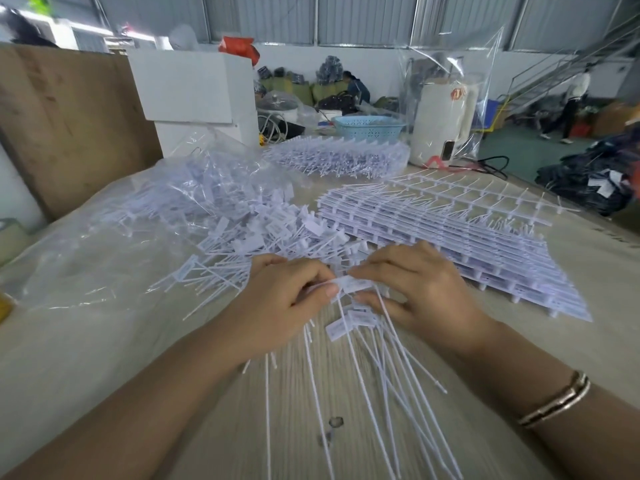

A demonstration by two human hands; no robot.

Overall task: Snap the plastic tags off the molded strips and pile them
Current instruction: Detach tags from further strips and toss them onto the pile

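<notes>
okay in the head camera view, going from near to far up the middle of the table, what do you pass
Loose white stems → small tag held by left hand and right hand → pile of snapped tags → bagged strips → blue basket

No legible text; only blurred print on the white tag (349,283) and appliance (443,123).

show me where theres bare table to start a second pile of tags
Bare wood shows near the left forearm, below the plastic sheet, and at the right edge past the strip stack. Crowded: loose tag pile, and tails under both hands.
</notes>
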